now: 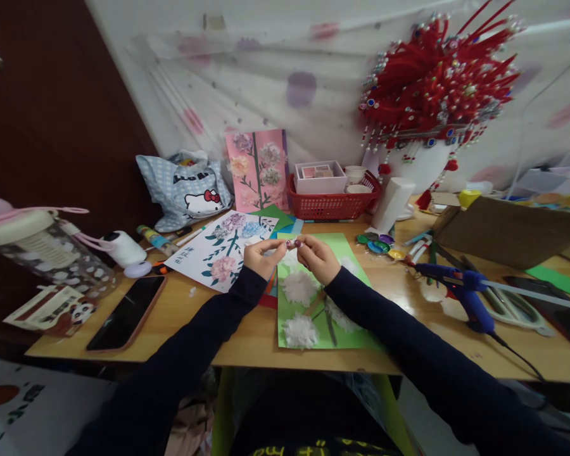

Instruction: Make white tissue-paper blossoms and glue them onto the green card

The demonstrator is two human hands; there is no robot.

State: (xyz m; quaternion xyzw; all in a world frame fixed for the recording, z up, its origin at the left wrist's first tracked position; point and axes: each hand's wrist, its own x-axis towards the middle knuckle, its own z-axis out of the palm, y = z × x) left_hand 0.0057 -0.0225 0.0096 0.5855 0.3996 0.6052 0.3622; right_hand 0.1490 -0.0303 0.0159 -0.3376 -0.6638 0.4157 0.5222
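Above the far part of a light green card (354, 339), my left hand (262, 256) and my right hand (319, 258) meet, thumbs and fingers pinched close together. A small whitish bit seems to show at the fingertips, too small to name. White ruffled paper flowers (301, 330) sit on the card, along with a grey-green stem (331, 329). My right forearm covers part of the card's right side. Left of my left hand lies a white sheet (190, 253) with pink, purple and blue flowers and dark green leaves.
On the right lie a blue glue gun (475, 304) with its cord, paint pots (379, 247) and a brown cardboard piece (508, 231). A red basket (332, 206) and a pink flower card (242, 190) stand at the back. A phone (128, 313) and a bottle (52, 253) are left.
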